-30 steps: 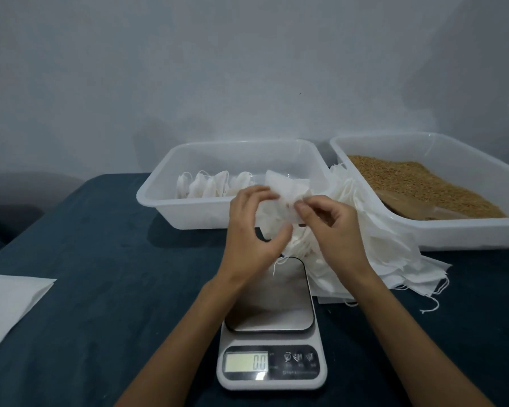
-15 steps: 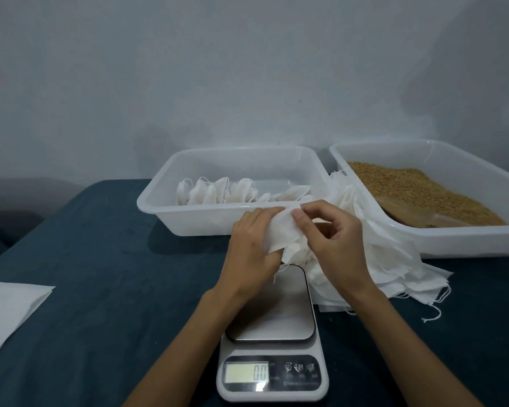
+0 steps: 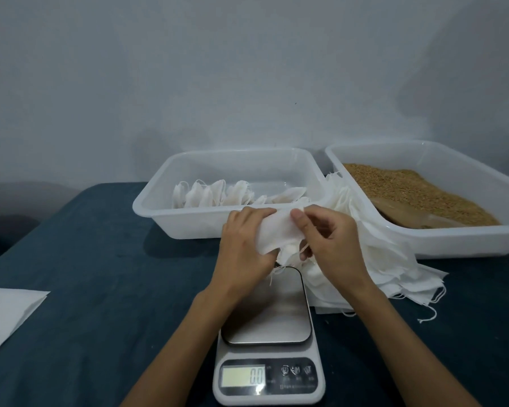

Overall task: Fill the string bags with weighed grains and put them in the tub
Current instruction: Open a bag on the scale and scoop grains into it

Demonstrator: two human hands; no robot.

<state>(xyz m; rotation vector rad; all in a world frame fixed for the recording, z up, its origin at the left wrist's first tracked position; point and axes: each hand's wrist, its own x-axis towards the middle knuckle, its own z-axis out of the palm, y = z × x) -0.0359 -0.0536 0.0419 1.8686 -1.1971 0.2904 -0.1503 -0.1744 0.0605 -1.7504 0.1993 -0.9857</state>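
Dark blue cloth covers the table (image 3: 100,274) under a bare grey wall. Both the left hand (image 3: 243,248) and the right hand (image 3: 331,245) pinch an empty string bag (image 3: 279,233) with curled fingers, just above the far edge of the scale (image 3: 266,333), near the tub (image 3: 165,207) of filled bags. It looks light, limp and thin; best gripped at the mouth hem, clear of the dangling drawstring.

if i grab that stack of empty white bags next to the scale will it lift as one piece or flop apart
Probably flops apart: the stack of empty bags is thin cloth, fanned and sagging against the grain tub. Likely very light. Its loose drawstrings dangle off the edge and may snag.
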